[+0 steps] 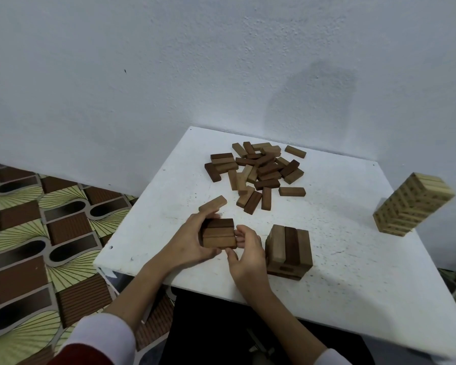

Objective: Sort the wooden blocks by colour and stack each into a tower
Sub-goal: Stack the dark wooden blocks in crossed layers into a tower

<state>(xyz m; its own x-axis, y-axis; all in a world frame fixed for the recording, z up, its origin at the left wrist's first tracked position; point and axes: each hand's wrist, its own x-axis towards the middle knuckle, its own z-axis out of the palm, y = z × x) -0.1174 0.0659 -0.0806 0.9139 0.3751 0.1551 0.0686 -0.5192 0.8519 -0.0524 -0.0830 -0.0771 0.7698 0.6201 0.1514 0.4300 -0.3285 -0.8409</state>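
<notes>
Wooden blocks (pixel 218 234), three dark ones side by side, low on the white counter (pixel 340 272), clasped between left hand (pixel 192 245) and right hand (pixel 248 255), fingers (pixel 239 235) curled against both ends. Short brown tower (pixel 288 250) just right; loose pile (pixel 258 171) beyond; pale tower (pixel 411 205) far right.

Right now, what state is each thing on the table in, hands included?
Left hand: grips the left side of the block set.
Right hand: fingers pressed to its right side.
Block set: three brown blocks squared together, on the table.
Short brown tower: upright, a few layers, untouched.
Pale tower: tall, standing, apart at the table's right edge.
Loose pile: mixed light and dark blocks, unsorted.
Single light block: lying flat beside the left hand.
</notes>
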